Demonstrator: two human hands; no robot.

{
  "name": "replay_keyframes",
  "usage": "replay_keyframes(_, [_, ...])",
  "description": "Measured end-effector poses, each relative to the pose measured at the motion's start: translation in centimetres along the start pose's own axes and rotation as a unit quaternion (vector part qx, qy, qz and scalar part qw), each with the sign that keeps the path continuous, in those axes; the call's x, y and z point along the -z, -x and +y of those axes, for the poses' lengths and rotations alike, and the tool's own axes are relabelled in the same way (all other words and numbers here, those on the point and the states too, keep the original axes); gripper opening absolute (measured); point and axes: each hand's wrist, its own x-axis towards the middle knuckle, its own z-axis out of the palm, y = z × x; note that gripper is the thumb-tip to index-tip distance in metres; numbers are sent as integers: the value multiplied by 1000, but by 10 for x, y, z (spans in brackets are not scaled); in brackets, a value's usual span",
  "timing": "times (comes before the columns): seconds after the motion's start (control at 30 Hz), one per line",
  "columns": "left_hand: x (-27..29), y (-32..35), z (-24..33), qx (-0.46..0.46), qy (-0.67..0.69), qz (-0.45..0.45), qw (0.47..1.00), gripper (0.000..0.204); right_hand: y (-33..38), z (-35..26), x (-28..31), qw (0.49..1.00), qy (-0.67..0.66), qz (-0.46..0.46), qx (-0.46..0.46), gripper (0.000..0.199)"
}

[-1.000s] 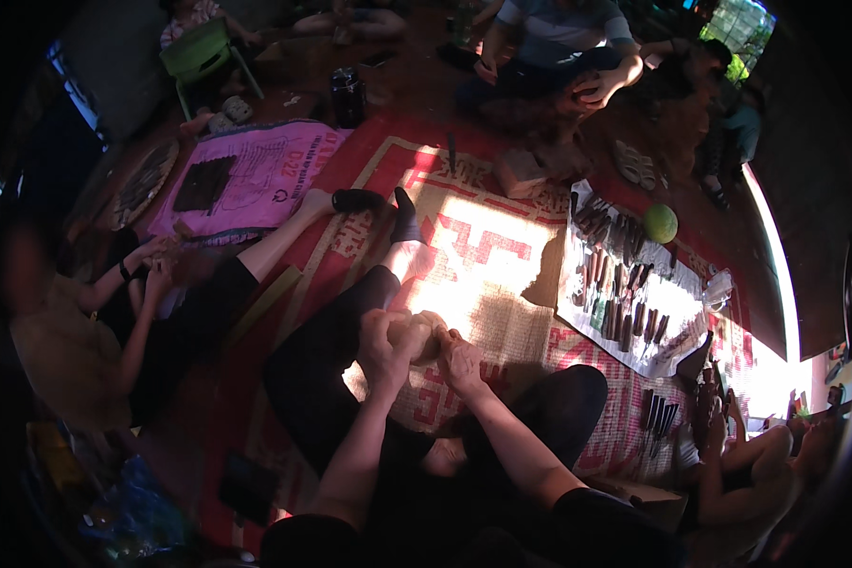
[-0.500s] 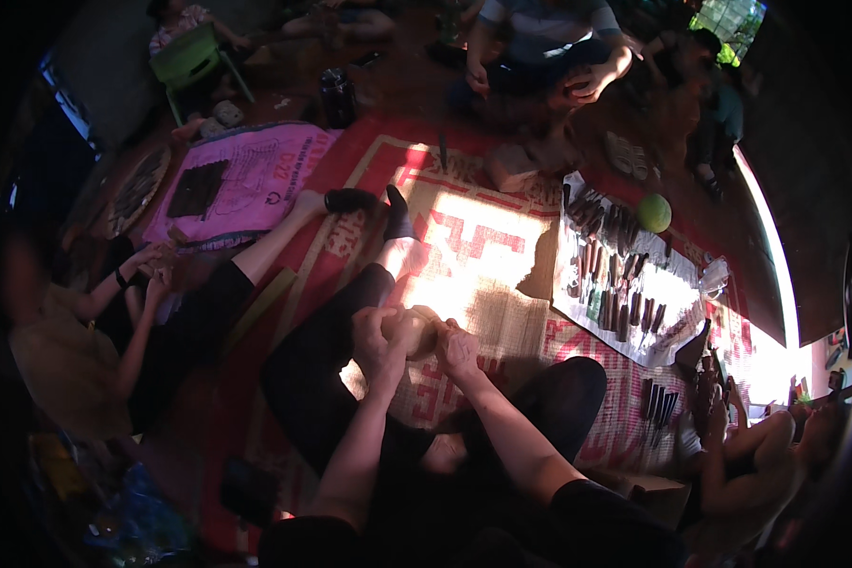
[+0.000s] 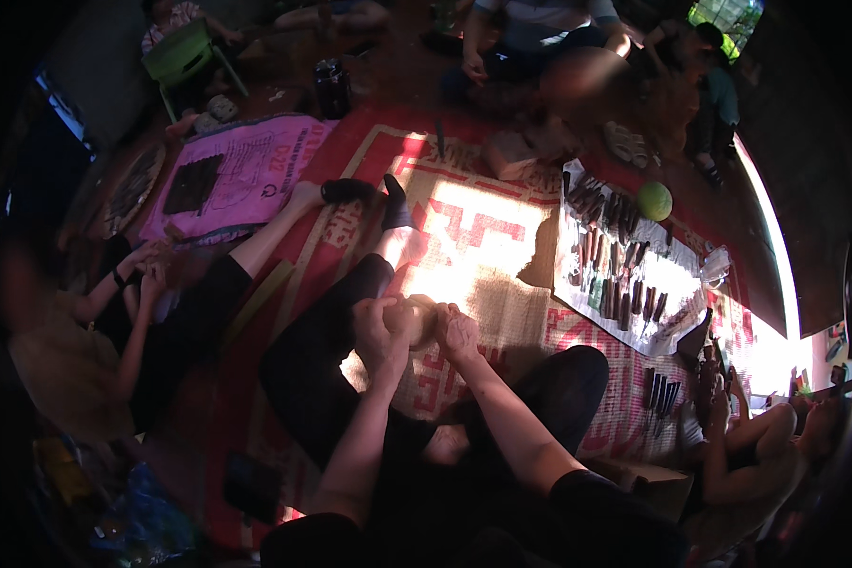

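Note:
Over my crossed legs, both hands are together at a pale tan, rounded piece (image 3: 420,318); its exact kind is too blurred to tell. My left hand (image 3: 382,333) is closed around its left side. On its right side, my right hand (image 3: 457,335) has the fingers pinched together. Whether a small tool sits in those right fingers cannot be made out. Beneath them lies a red and straw-coloured woven mat (image 3: 473,222), brightly sunlit in its middle.
At right, a white sheet (image 3: 678,334) bears several dark, slender pieces, with a green round fruit (image 3: 654,202) beside it. More dark pieces (image 3: 661,390) lie nearer. A pink printed sack (image 3: 265,180) is spread at left. People sit at left (image 3: 66,350), right (image 3: 753,459) and opposite (image 3: 540,33).
My hands stay on the rounded piece, with slight shifts of the fingers. The person opposite has moved a hand, now blurred. The whole view has tilted slightly.

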Motion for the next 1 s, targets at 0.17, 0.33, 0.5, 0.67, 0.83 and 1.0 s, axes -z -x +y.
replay_keyframes(0.17, [1,2,4,-22,11,-8,1000,28,-5,-2,11,999,0,-7,37,20])
replay_keyframes(0.33, [-1,-2,6,-10,-14,-25,1000,31,10,-16,1,996,-43,67,52,25])
replay_keyframes(0.5, [-9,3,6,-70,-50,-49,995,38,-12,14,-4,1000,-4,14,13,15])
replay_keyframes(0.67, [2,-2,1,-83,-4,-96,992,41,9,-9,11,998,-26,32,53,26])
replay_keyframes(0.83, [5,-4,2,-87,45,-149,984,42,2,9,-10,998,49,-14,42,28])
replay_keyframes(1.0, [-6,-6,5,-178,2,-67,982,36,-11,40,-31,997,-4,6,80,25])
